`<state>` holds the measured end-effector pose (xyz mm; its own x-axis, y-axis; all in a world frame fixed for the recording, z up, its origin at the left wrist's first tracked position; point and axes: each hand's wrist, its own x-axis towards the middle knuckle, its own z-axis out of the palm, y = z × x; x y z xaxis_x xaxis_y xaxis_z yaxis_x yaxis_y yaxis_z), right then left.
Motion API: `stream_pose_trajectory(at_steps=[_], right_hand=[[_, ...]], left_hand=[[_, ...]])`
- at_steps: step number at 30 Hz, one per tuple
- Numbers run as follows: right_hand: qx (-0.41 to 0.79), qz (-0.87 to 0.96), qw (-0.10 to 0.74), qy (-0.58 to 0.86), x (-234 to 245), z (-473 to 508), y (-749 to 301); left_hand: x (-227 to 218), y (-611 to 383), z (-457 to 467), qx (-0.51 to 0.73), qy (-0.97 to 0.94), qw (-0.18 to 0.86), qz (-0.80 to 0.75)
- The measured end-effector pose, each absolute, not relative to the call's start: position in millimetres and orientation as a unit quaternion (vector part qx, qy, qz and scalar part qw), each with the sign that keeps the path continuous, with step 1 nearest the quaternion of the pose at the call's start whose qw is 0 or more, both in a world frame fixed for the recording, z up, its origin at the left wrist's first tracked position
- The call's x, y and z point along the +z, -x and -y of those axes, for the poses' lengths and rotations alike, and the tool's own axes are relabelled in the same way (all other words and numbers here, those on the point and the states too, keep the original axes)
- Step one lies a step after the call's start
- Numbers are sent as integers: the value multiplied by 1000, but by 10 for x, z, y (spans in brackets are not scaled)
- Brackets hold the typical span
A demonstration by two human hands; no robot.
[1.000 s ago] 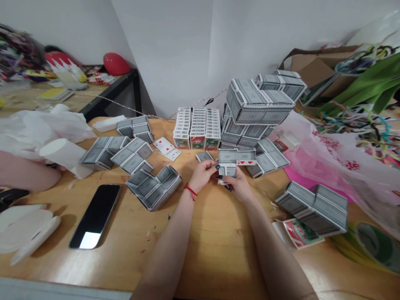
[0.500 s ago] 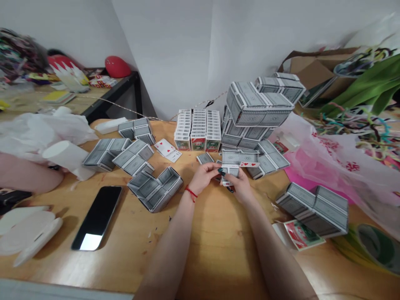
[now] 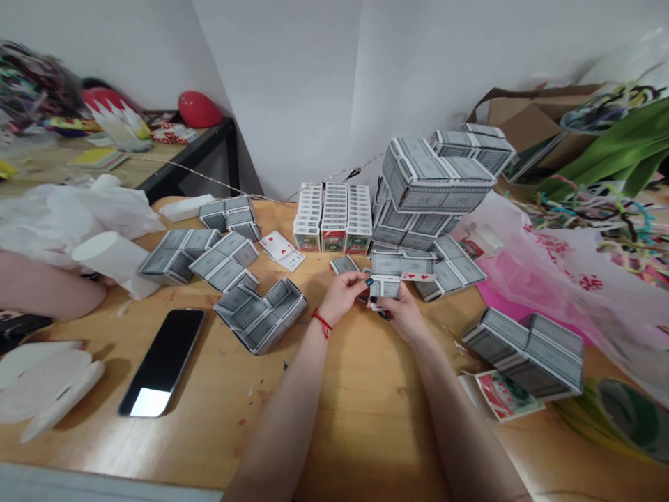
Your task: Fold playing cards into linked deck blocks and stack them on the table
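Both hands meet around a small piece of grey-backed playing cards (image 3: pixel 385 288) near the middle of the table. My left hand (image 3: pixel 342 296) pinches its left edge between thumb and finger. On its right side, my right hand (image 3: pixel 405 312) is closed, the thumb lying across the card backs. Just behind stands a grey folded-card block (image 3: pixel 389 262), with a red-heart card (image 3: pixel 417 277) showing face out along its right part. A smaller grey card piece (image 3: pixel 345 264) lies beyond my left fingers. The fingers beneath the held cards are partly hidden.
Grey card blocks stand at left (image 3: pixel 224 263) and right (image 3: pixel 527 348), with a tall card stack (image 3: pixel 433 178) behind. Boxed decks (image 3: pixel 333 219) line the back. Loose cards (image 3: pixel 282 249), a phone (image 3: pixel 163 362), a pink plastic bag (image 3: pixel 554 272) and yellow-green tape (image 3: pixel 627 415) surround the hands.
My right thumb has shifted slightly down on the held cards, uncovering more of their backs. Both hands stay at the same place; the view has moved slightly.
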<state>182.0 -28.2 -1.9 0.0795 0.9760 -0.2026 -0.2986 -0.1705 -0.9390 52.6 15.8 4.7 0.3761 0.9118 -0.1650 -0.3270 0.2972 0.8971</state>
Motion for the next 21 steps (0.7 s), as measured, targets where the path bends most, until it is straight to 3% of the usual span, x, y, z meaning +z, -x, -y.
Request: stream_pose_trajectory(at_steps=[21], right_hand=[[593, 385, 543, 452, 41, 303, -1805]], left_hand=[[25, -562, -180, 441, -398, 702, -392]])
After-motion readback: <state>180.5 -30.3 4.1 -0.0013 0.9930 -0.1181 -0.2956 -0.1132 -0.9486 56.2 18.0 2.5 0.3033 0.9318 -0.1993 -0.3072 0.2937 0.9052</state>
